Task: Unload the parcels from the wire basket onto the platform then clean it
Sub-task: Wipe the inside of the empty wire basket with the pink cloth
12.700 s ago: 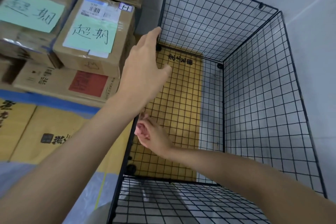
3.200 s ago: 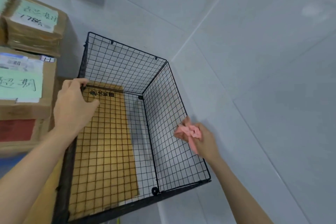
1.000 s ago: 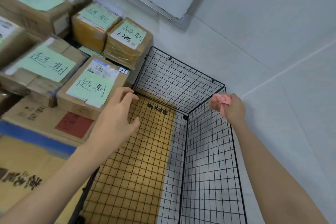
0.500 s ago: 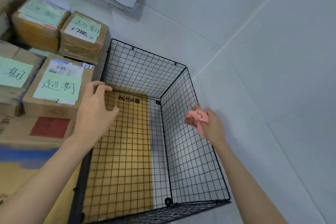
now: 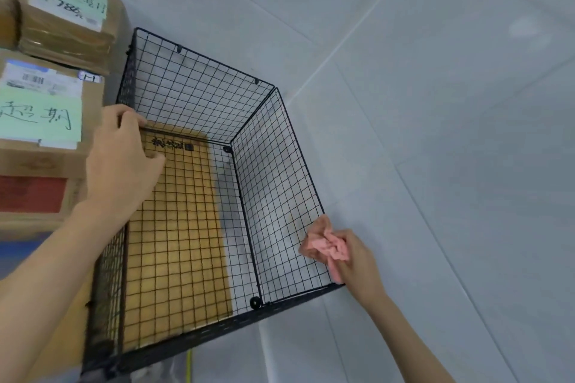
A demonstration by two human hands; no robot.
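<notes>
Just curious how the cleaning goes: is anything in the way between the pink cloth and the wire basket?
Nothing visible. The right hand holds the crumpled pink cloth right at the rim of the wire basket, on its right wall, and the left hand grips the opposite rim.

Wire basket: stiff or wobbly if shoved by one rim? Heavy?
Probably light: the basket is thin open mesh, mostly air. Likely wobbly: panels meet only at small corner clips. It may skid under the cloth; the left hand grips its rim.
</notes>
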